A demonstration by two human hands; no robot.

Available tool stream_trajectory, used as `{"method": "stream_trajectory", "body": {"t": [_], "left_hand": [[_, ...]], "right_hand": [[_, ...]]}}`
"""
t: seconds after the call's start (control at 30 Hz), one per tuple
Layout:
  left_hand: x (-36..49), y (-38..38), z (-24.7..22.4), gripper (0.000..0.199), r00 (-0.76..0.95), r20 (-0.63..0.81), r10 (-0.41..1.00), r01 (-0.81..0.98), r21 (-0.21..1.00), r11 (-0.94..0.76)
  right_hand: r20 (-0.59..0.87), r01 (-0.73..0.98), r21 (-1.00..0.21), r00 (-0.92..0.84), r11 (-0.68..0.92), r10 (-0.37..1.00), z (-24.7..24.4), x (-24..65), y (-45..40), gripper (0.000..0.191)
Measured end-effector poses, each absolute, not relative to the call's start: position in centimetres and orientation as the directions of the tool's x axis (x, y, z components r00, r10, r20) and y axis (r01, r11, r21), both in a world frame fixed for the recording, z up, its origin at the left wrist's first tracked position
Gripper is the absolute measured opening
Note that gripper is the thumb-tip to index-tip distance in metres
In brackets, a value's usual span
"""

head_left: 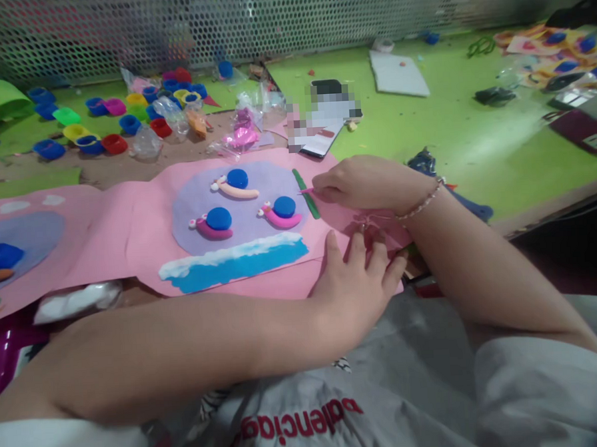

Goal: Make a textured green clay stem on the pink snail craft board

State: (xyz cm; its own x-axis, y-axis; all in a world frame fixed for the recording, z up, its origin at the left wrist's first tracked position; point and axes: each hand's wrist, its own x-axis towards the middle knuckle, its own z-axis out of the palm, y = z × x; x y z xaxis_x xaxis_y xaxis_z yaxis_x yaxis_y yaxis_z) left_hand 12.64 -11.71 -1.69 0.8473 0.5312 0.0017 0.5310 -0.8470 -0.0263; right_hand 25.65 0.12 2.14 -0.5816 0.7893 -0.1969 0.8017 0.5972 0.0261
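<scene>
I have two hands here, one left hand (351,274) and one right hand (349,184), with one bracelet (420,205) and one pink sliver (307,192) between my right fingertips. Before me I count three snail figures (283,217): two magenta, one peach, with one blue disc (284,207) apiece, three in all. There are two purple ovals (190,199), one green strip (306,194), one blue strip (240,263), one phone (321,132), one white board (398,73) and one maroon case (581,130). The coloured cups (115,144) number more than a dozen, too crowded for me to count exactly.
</scene>
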Motion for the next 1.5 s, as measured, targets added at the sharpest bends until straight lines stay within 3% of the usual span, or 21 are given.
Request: {"method": "stream_trajectory", "body": {"t": [0.47,0.67,1.5], "left_hand": [[12.6,-11.7,-1.6,0.057,0.848,-0.014,0.53,0.529,-0.031,-0.848],[12.6,-11.7,-1.9,0.052,0.846,0.017,0.533,0.533,-0.035,-0.845],[12.7,-11.7,-1.9,0.051,0.849,0.018,0.528,0.528,-0.034,-0.848]], "right_hand": [[-0.184,0.816,-0.004,-0.569,0.578,0.801,1.9,25.9,0.4,0.029],[-0.235,0.815,-0.097,-0.577,0.571,0.782,2.7,26.0,0.0,0.027],[-0.24,0.792,-0.043,-0.6,0.609,0.763,2.2,26.1,0.0,0.026]]}}
